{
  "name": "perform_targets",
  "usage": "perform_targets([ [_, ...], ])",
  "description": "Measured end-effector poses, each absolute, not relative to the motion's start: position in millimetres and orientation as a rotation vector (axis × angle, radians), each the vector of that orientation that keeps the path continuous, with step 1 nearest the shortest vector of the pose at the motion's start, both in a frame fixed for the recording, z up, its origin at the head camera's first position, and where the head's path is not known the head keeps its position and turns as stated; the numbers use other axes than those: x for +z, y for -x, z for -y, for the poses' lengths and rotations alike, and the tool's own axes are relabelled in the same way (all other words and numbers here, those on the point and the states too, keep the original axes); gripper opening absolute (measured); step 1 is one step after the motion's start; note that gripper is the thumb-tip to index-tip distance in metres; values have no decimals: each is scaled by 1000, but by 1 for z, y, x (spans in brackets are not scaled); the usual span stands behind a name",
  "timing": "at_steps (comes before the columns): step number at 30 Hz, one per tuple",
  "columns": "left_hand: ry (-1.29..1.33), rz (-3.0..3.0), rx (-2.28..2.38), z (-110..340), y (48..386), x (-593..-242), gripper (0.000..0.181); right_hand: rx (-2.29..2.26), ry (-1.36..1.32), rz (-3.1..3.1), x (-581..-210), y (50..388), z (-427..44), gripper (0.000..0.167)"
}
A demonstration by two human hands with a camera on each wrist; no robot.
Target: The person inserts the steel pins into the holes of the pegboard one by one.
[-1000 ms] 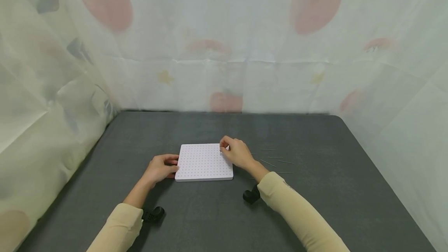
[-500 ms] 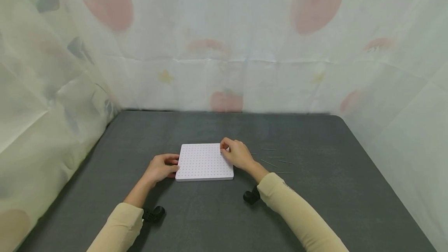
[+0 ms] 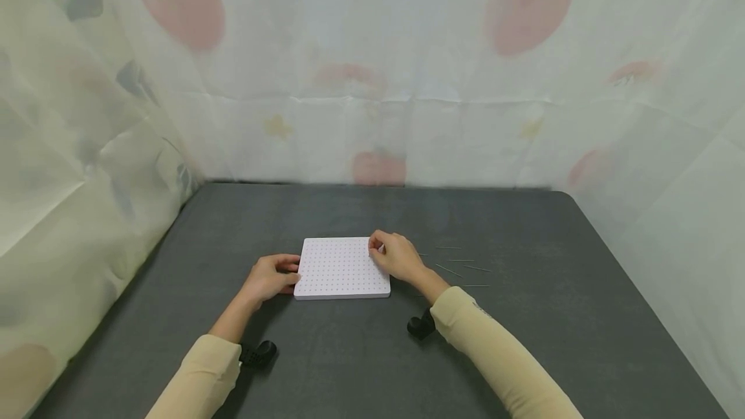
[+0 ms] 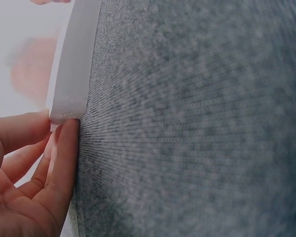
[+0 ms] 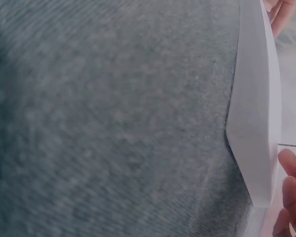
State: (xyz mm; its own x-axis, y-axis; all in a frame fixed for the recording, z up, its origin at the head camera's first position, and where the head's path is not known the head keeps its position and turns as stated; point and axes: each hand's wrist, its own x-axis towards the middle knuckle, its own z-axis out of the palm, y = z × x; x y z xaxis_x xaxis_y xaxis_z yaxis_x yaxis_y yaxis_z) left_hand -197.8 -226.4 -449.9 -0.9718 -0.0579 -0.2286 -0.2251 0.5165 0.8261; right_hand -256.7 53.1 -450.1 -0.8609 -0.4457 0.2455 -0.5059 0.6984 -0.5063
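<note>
A white square board (image 3: 337, 270) dotted with rows of small holes lies flat on the dark table. My left hand (image 3: 264, 280) grips its left edge; in the left wrist view the thumb is at the upper edge and the fingers (image 4: 64, 153) lie against the side. Over the board's far right part, my right hand (image 3: 396, 256) pinches a thin metal pin (image 5: 287, 144). That pin stands upright with its lower end at the board's top surface; whether it sits in a hole cannot be seen.
Several thin pins (image 3: 449, 270) lie scattered on the table (image 3: 349, 361) right of the board, some partly behind the right wrist. A black wrist camera (image 3: 421, 326) hangs under each forearm. Patterned curtains (image 3: 378, 128) close off the back and both sides.
The pin below my right fingertips showed in the head view a second ago and is now hidden there. The right hand has dropped very slightly. My left hand keeps its hold.
</note>
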Motion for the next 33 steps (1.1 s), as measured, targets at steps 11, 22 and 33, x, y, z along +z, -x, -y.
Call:
perform_targets([
  [11, 227, -2588, 1444, 227, 198, -450, 49, 933, -824, 2859, -437, 259, -65, 19],
  [22, 245, -2572, 1448, 227, 199, -452, 49, 961, -857, 2785, -432, 264, -88, 16],
  [33, 224, -2584, 1442, 230, 198, -452, 49, 948, -797, 2782, -428, 271, -125, 19],
])
